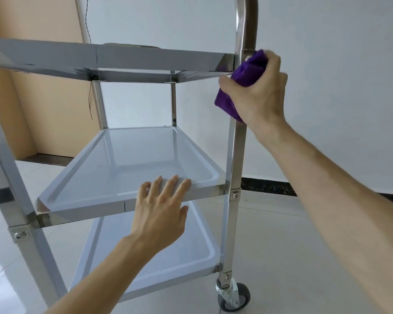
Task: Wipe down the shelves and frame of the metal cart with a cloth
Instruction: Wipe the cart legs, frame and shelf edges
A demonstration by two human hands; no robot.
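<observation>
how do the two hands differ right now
The right hand is raised at the top shelf's corner, its fingers curled round a purple cloth held against the cart's upright post. The left hand is lower and holds nothing, its straight fingers resting on the front edge of the middle shelf. Both hands touch the cart.

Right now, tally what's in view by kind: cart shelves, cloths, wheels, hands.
Cart shelves: 3 (top shelf, middle shelf, bottom shelf)
Cloths: 1 (purple cloth)
Wheels: 1 (caster)
Hands: 2 (left hand, right hand)
Total: 7
</observation>
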